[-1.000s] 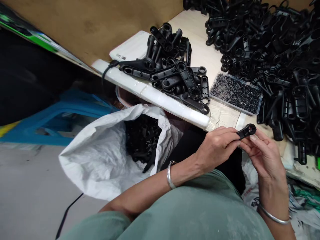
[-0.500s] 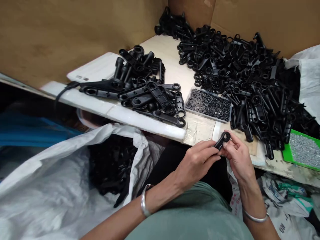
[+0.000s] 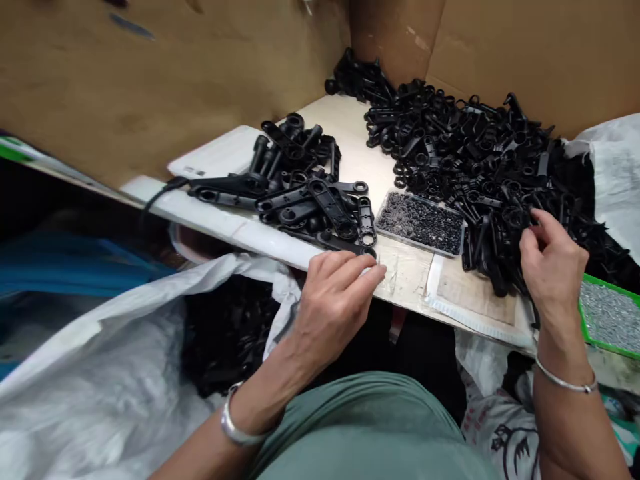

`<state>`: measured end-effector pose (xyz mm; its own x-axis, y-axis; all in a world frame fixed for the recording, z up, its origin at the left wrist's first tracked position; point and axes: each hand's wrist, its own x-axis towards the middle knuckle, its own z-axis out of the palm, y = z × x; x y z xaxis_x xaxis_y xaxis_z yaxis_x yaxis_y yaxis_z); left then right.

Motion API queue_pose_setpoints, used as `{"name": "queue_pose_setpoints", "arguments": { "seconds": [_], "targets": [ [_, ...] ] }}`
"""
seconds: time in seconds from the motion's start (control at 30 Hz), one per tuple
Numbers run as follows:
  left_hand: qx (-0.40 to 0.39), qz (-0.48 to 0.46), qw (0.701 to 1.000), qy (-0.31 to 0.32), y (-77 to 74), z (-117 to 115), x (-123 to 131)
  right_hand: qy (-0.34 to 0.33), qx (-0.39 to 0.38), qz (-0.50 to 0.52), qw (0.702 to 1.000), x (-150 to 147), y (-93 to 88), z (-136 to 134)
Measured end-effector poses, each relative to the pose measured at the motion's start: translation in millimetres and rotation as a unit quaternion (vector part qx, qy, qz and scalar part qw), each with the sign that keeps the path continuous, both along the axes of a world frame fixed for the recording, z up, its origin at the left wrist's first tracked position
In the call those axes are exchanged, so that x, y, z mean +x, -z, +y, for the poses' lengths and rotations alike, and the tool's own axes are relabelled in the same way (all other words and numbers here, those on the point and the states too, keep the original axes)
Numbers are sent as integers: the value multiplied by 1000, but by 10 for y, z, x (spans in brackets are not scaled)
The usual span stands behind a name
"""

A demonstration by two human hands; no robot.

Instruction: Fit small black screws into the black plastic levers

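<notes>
My left hand (image 3: 337,300) is at the table's front edge with its fingers curled and pressed together; what they hold, if anything, is hidden. Just beyond its fingertips lies a black plastic lever (image 3: 345,244), at the front of a small heap of black ring-ended arms (image 3: 300,190). My right hand (image 3: 555,270) is over the near side of a large pile of black plastic parts (image 3: 480,147). Its thumb and fingers are bent together among the parts, and I cannot make out what is between them.
A clear box of small black pieces (image 3: 421,223) stands between the heaps. At the right is a green tray of small silvery pieces (image 3: 613,317). An open white sack (image 3: 125,373) with black parts hangs below the table edge at left. Cardboard walls (image 3: 525,53) stand behind.
Both hands held a small black ring-ended part together; it no longer shows. My left hand has moved left along the table edge, my right hand right and up to the large pile.
</notes>
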<state>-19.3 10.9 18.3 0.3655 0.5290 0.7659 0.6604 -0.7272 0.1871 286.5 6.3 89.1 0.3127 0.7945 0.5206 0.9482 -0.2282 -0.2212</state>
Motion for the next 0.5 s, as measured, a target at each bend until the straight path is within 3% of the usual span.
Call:
{"name": "queue_pose_setpoints", "arguments": {
  "seconds": [0.17, 0.37, 0.5],
  "targets": [
    [-2, 33, 998, -52, -1, 23, -104, 40, -65, -122, 990, -58, 89, 307],
    [-34, 46, 996, -70, 45, 44, -70, 38, -61, -135, 988, 51, 120, 183],
    [-47, 70, 994, -75, 62, 48, -36, -5, 10, -136, 991, 24, 125, 75]
  ]
}}
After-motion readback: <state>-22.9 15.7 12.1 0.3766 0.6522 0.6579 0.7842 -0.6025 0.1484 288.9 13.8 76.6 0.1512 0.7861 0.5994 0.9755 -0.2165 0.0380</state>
